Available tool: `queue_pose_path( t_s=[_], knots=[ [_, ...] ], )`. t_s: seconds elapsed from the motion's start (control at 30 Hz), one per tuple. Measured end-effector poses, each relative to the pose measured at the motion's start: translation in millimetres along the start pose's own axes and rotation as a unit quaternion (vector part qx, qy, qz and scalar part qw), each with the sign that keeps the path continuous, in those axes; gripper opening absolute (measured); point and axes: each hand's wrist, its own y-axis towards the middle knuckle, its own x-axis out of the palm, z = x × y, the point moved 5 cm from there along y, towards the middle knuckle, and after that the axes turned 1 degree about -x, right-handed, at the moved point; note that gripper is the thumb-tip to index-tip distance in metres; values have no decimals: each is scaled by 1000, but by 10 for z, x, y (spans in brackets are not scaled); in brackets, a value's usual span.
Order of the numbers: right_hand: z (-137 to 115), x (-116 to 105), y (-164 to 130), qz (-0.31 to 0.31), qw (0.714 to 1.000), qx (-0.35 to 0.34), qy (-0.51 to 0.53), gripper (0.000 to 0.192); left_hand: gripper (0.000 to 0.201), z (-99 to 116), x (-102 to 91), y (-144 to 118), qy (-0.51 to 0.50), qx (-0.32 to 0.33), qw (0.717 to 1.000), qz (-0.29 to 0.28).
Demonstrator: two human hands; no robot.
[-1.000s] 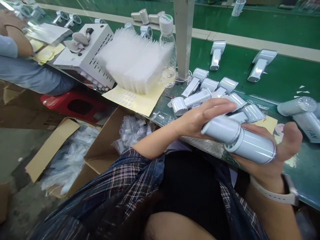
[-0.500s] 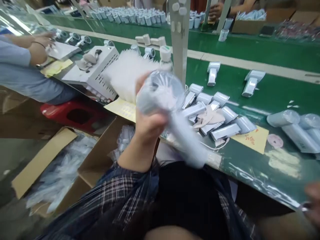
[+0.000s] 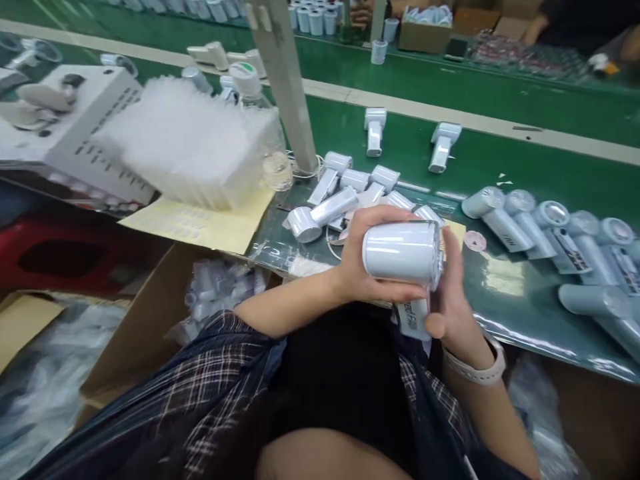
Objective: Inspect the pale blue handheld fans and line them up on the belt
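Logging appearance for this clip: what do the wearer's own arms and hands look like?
Left hand and right hand are ungloved, forearms bare. The plaid sleeves are dark blue with pale crossing lines. A pale strap circles the right wrist; none shows on the left.

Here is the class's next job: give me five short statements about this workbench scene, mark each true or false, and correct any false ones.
1. The left hand grips the cylindrical head of a glossy pale-blue plastic fan. True.
2. A white strap circles the left wrist. False: the white strap is at the wrist of the right hand.
3. A bristly white stack sits on a yellow paper sheet. True.
4. The clear plastic bottle stands right of the grey post. False: the bottle is left of the post in the picture.
5. The held fan points its handle upward. False: its handle shows below the head.
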Motion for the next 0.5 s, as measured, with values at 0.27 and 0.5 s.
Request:
queue_pose_path(
  t_s=[0.27, 0.5],
  knots=[
    [557, -1086, -516, 76, 889, 180, -414, 96, 74, -200, -95, -102, 326, -25, 900, -289],
    [744, -1859, -1271, 226, 747, 265, -566, 70, 65, -250, -1692, -353, 543, -255, 788, -141]
  ],
)
